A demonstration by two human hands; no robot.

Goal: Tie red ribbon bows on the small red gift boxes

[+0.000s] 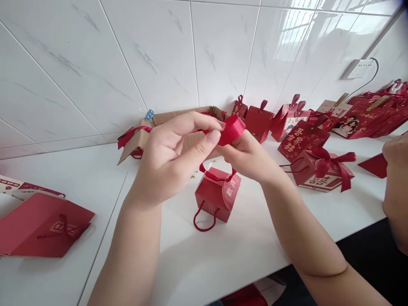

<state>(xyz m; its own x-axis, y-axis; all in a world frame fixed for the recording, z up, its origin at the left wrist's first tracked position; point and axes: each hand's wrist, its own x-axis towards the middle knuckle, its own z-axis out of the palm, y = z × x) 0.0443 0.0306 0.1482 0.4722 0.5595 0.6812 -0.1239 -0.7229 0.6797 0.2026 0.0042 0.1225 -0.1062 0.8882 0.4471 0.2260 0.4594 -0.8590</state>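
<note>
Above the table, a loop of shiny red ribbon (234,129) is held between both hands. My left hand (175,157) pinches its left end with thumb and index finger. My right hand (247,155) grips the ribbon from behind and below; some of its fingers are hidden by the ribbon and the left hand. Under the hands a small red gift box (213,191) stands on the white table (204,263). A twisted red cord handle hangs from its near side, and a dark red ribbon lies along its top.
Behind my hands is an open cardboard box (175,114) with a blue binder clip (148,114). Several red gift boxes, one a bow-tied box (325,168), stand to the right. A larger red box (47,225) sits at left. Another person's hand (397,182) is at the right edge.
</note>
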